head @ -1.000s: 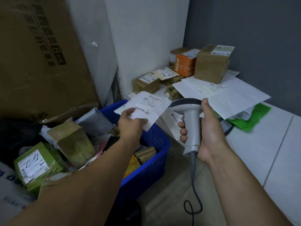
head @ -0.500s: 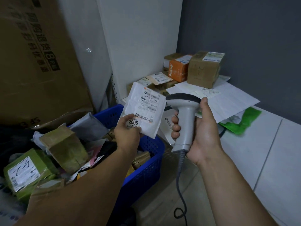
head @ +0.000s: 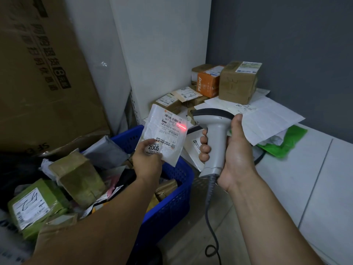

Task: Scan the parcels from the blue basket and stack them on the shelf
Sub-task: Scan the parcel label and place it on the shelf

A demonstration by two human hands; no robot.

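At ten o'clock of the view, a large cardboard box leaned against the wall. Below it, toward eight o'clock, the blue basket was heaped with parcels. A green parcel with a white label lay at the near left, a brown taped parcel sat tilted just beside it, and a grey bag lay toward the basket's far rim.

Near the centre, the left hand reached over the basket and pinched the lower left corner of a white flat parcel. Its thumb lay beside a sticker reading 2005, and the parcel was held up with its label facing the camera. A red laser line glowed at three o'clock on that label.

Just to the right, the right hand was wrapped around the handle of a grey scanner, whose head pointed toward nine o'clock at the parcel. Its cable hung toward six o'clock.

At one o'clock, on the white shelf, an orange box and a brown box stood touching. White mailers and a green bag lay spread toward three o'clock.
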